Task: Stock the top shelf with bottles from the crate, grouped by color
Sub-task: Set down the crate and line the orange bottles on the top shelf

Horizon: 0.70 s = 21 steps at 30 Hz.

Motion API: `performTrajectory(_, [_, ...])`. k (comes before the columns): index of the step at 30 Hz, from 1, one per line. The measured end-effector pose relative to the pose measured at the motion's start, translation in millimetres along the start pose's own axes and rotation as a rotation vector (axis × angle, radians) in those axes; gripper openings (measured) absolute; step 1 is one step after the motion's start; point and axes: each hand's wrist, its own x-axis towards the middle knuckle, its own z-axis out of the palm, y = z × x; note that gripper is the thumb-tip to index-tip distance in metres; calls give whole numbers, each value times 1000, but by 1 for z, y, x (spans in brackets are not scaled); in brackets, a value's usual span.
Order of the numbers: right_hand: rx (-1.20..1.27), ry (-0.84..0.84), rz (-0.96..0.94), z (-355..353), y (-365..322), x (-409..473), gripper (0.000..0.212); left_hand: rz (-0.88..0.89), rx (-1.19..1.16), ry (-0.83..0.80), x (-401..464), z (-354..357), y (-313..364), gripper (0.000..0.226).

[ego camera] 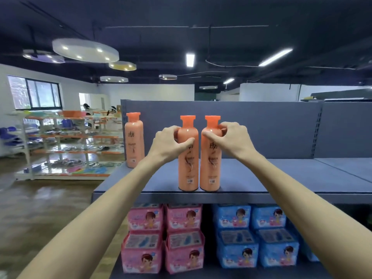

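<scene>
Nearest the camera, on the lower shelf, stood pink packs (164, 236) and blue packs (254, 234). Above them, at the front edge of the top shelf (281, 176), two orange shampoo bottles stood upright, side by side and almost touching. The left hand (171, 140) gripped the left bottle (188, 158) round its shoulder, thumb across the front; the right hand (231, 137) gripped the right bottle (210, 162) the same way, fingers curled behind the neck. Both bases appeared to rest on the shelf.

These looked like rigid, smooth plastic bottles, probably full and moderately heavy, tall enough to tip if nudged high up. The shoulder just below the flared cap seemed a secure hold, since the narrowing neck would stop a slip.

Further back at the shelf's left end, a third orange bottle (134, 141) stood alone, well apart from the pair, against the grey back panel (261, 127). The crate was not in view.
</scene>
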Motion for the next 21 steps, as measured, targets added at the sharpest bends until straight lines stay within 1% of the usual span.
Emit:
performTrajectory(3, [-18,-6,-12,7,4,-10,44,7,49,-36,4,2,0,51])
performTrajectory(6, [-42,-114,-32,14,18,-32,63,-14,115,-116,-7,7,-7,52])
performTrajectory(8, [-7,-195,-16,17,32,-49,58,-44,158,-162,-26,21,-18,51])
performTrajectory(10, [-11,-274,-5,21,43,-65,52,-74,193,-151,-47,37,-28,52])
performTrajectory(12, [15,-330,0,27,47,-74,55,-94,214,-123,-59,49,-33,54])
performTrajectory(16, [72,-325,13,38,47,-74,57,-137,167,-153,-57,53,-37,56])
performTrajectory(21, [81,-347,32,44,49,-72,52,-146,135,-161,-59,51,-36,53])
